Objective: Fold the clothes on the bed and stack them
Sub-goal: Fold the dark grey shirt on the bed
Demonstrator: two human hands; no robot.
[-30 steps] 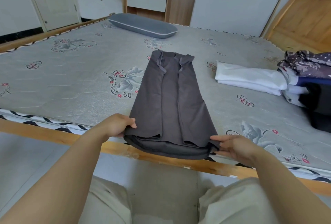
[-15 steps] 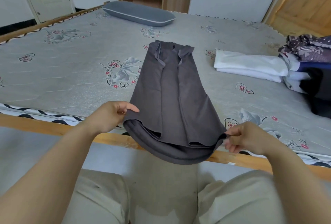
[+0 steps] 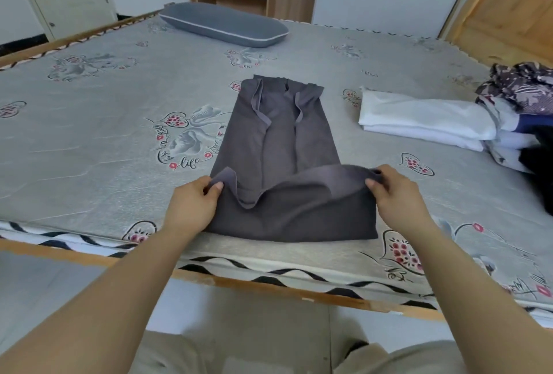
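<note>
Head view: dark grey garment (image 3: 278, 140) lies lengthwise near the bed's (image 3: 89, 140) front edge, hem doubled up toward the far end. Left hand (image 3: 191, 206) pinches hem's left corner, right hand (image 3: 395, 197) pinches the right; fingers curled on cloth. Advice: carry both corners level to the collar end, align edges, then smooth. White folded clothes (image 3: 419, 119) wait toward the right edge.
</note>
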